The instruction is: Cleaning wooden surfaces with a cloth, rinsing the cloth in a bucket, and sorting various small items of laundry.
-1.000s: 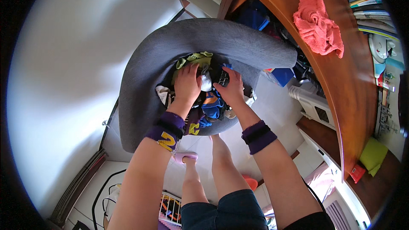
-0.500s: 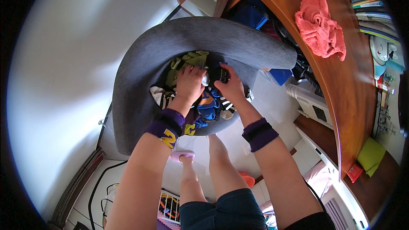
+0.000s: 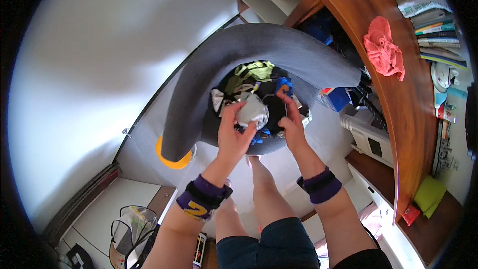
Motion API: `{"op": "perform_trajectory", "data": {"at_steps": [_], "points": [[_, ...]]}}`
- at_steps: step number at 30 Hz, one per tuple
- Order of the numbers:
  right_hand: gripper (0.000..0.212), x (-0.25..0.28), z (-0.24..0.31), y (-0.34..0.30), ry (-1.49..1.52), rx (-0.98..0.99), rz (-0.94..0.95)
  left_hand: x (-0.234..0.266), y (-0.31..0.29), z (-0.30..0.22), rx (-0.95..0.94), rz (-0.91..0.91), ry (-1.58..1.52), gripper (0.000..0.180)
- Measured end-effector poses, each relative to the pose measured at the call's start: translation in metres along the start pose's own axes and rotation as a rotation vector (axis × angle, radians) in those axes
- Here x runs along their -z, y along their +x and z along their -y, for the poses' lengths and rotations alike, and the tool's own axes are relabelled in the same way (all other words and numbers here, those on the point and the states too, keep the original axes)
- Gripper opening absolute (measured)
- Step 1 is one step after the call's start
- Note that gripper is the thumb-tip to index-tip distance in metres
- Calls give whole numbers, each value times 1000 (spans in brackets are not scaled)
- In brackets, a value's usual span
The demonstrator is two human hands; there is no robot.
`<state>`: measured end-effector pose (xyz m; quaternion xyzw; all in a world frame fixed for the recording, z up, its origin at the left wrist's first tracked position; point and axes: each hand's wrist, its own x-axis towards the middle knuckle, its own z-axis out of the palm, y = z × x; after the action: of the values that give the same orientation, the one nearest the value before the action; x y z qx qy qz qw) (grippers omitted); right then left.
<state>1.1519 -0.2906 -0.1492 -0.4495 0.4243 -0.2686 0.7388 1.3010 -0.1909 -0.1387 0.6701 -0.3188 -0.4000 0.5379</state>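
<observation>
A grey-white balled-up bundle of cloth (image 3: 252, 111), sock-like in size, is in my left hand (image 3: 234, 132), between thumb and fingers. My right hand (image 3: 295, 127) curves around a dark black cloth bundle (image 3: 275, 112) at its thumb and fingertips; its outline blends into the dark cloth behind. Both hands are above the seat of a grey upholstered armchair (image 3: 191, 84). Under them lies a pile of small clothes: a yellow-green piece (image 3: 260, 70) at the back, a blue-and-orange one (image 3: 284, 85) at the right, a white one (image 3: 217, 98) at the left.
The chair's curved back rises beyond the pile. Along the right runs a wooden desk (image 3: 366, 77) with a crumpled coral cloth (image 3: 384, 50) and a row of books (image 3: 433, 25). A yellow round object (image 3: 172, 157) is beside the chair at the left. A white wall (image 3: 99, 69) bounds the left.
Both hands have come up and nearer me, away from the pile. The grey-white bundle now shows plainly in my left hand. My view has shifted, so the chair appears further right.
</observation>
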Motion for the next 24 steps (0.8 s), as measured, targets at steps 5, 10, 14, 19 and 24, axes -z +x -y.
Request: {"op": "perform_trajectory", "data": {"at_steps": [5,10,14,19,24], "points": [[72,-51,-17,-50,-50,-100,135,61,-79,-8,11,-60,87,49],[74,-140,-34,-99,-190,-147,374,142,-161,0,-38,-220,131,49],[67,-208,-63,-139,-249,-194,573,202,-225,-2,-77,-369,189,49],[71,-317,-87,-189,-358,-248,785,282,-311,3,-47,-613,275,49],[73,-425,-131,-245,-572,73,1063,361,-401,0,12,-818,303,51]]}}
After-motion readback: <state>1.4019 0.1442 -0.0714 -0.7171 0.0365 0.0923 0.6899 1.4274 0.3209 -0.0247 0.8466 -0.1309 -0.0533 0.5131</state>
